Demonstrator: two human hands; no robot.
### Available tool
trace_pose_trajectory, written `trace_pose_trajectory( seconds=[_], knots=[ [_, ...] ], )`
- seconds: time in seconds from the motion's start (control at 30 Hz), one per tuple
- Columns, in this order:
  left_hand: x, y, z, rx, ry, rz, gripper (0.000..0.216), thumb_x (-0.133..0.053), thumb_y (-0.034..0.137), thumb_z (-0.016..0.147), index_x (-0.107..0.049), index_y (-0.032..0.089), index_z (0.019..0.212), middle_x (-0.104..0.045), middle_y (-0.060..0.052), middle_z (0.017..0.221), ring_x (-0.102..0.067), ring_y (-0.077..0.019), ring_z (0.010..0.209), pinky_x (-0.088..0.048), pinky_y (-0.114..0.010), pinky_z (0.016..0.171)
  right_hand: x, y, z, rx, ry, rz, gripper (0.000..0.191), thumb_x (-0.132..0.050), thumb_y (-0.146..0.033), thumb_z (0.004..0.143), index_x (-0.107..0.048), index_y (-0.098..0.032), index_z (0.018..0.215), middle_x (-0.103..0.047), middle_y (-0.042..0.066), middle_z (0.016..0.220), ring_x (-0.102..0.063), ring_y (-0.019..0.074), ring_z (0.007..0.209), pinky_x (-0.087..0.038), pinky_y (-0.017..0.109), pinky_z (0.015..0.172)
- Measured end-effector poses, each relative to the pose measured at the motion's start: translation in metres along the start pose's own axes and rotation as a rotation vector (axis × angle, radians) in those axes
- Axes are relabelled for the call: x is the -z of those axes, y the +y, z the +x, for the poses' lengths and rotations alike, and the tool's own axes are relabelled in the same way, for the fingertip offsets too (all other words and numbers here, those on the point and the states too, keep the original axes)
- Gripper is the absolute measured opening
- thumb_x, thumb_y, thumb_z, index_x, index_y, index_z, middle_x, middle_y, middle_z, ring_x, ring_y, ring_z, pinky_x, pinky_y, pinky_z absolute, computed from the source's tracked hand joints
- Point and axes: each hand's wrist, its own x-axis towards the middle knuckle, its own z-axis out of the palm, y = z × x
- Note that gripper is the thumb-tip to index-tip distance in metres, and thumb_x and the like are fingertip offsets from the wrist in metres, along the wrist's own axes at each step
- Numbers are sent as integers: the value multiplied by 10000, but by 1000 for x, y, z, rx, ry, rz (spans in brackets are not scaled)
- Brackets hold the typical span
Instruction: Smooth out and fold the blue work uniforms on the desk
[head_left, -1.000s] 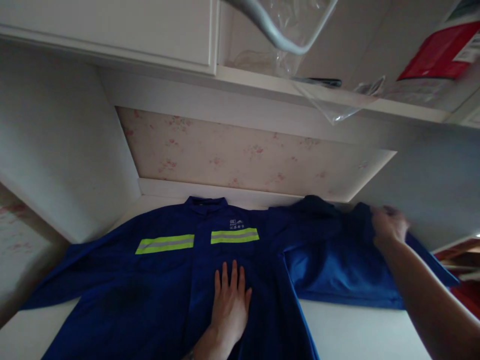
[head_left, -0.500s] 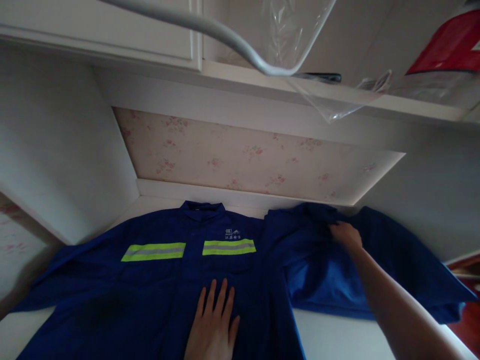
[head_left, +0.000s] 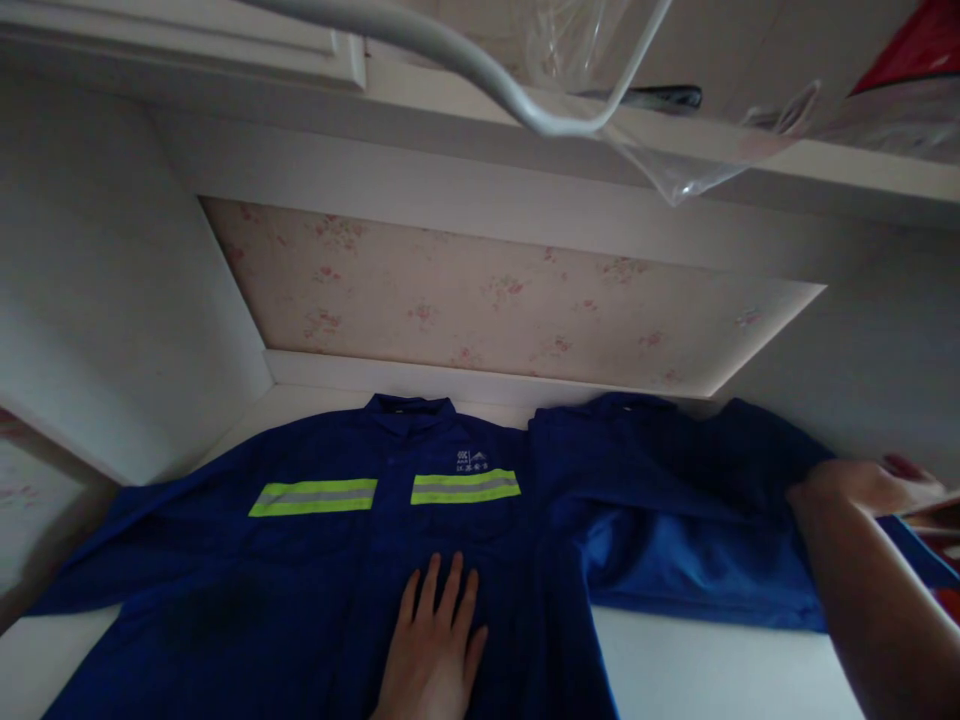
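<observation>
Blue work jacket (head_left: 315,560) spread flat on the white table (head_left: 705,670), collar at 12 o'clock. Left hand (head_left: 435,650) pressing open-palmed on the front panel, gripping nothing. Right hand (head_left: 870,485) out at 3 o'clock on the sleeve (head_left: 675,540); grip impossible to tell. Soft, limp cloth, probably light; best taken at cuff or seam.

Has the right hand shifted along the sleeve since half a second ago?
Yes. The right hand has slid outward to the right along the blue jacket's sleeve, away from the collar; it now sits near the sleeve's far end.
</observation>
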Motion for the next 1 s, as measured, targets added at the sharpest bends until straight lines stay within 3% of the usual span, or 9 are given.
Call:
trace_pose_trajectory(
  seconds=[0.1, 0.17, 0.27, 0.37, 0.47, 0.6, 0.73, 0.87, 1.0],
  knots=[
    [5, -9, -4, -81, 26, 7, 435, -458, 398, 952, -534, 307, 1371, -539, -3, 1444, -551, -279, 1276, -536, -444, 982, -17, -51, -10, 95, 56, 67, 683, -53, -522, 914, -41, -268, 1549, -418, 226, 1420, -453, 383, 1295, -420, 596, 992],
    [7, -14, -10, -97, 52, 32, 393, -474, 383, 948, -591, 293, 1313, -577, -6, 1408, -585, -234, 1242, -551, -376, 971, -40, -87, -26, 278, -195, 67, 678, -165, -574, 941, -227, -217, 1514, -606, 203, 1217, -639, 320, 1041, -539, 466, 836],
    [12, -24, -24, -43, 48, 97, 404, -465, 383, 946, -588, 288, 1319, -536, -21, 1444, -562, -258, 1268, -544, -439, 988, -92, -125, -64, 544, -643, -56, 557, -455, -551, 915, -505, -213, 1355, -700, 121, 1098, -686, 248, 896, -533, 354, 805],
    [19, -48, -44, 82, -6, 143, 458, -415, 424, 956, -511, 314, 1389, -462, -13, 1494, -507, -326, 1314, -495, -616, 992, -143, -129, -102, 663, -866, -221, 378, -665, -405, 817, -677, -179, 1120, -701, 119, 1135, -675, 253, 977, -502, 332, 873],
    [29, -83, -63, 297, -91, 138, 492, -389, 500, 951, -513, 315, 1390, -442, -17, 1503, -440, -360, 1360, -404, -700, 1029, -171, -115, -124, 701, -924, -360, 182, -654, -293, 823, -727, -152, 912, -716, 140, 1036, -680, 287, 950, -499, 384, 858],
    [37, -106, -73, 415, -211, 52, 552, -358, 575, 944, -462, 325, 1426, -369, -12, 1545, -326, -383, 1419, -298, -729, 1077, -168, -105, -114, 738, -879, -430, 192, -545, -245, 899, -729, -190, 883, -717, 106, 1011, -676, 269, 950, -485, 382, 861],
    [35, -86, -55, 359, -221, -52, 523, -346, 545, 964, -437, 347, 1439, -339, -22, 1564, -303, -400, 1424, -303, -745, 1063, -141, -114, -79, 654, -657, -458, 310, -428, -316, 969, -704, -189, 1031, -660, 147, 1179, -650, 292, 1012, -464, 426, 886],
    [40, -76, -30, 334, -69, -153, 445, -377, 459, 983, -510, 334, 1389, -457, -13, 1516, -473, -273, 1351, -478, -493, 1060, -119, -131, -63, 471, -391, -488, 330, -391, -255, 964, -666, -152, 1115, -609, 218, 1228, -632, 361, 1024, -388, 586, 929],
    [62, -148, -39, 509, 156, -97, 401, -416, 424, 972, -615, 214, 1249, -582, -66, 1361, -563, -218, 1228, -458, -367, 1079, -117, -151, -96, 525, -289, -417, 395, -343, -207, 965, -552, -136, 1293, -525, 244, 1339, -493, 420, 1231, -153, 745, 1029]
  ],
)
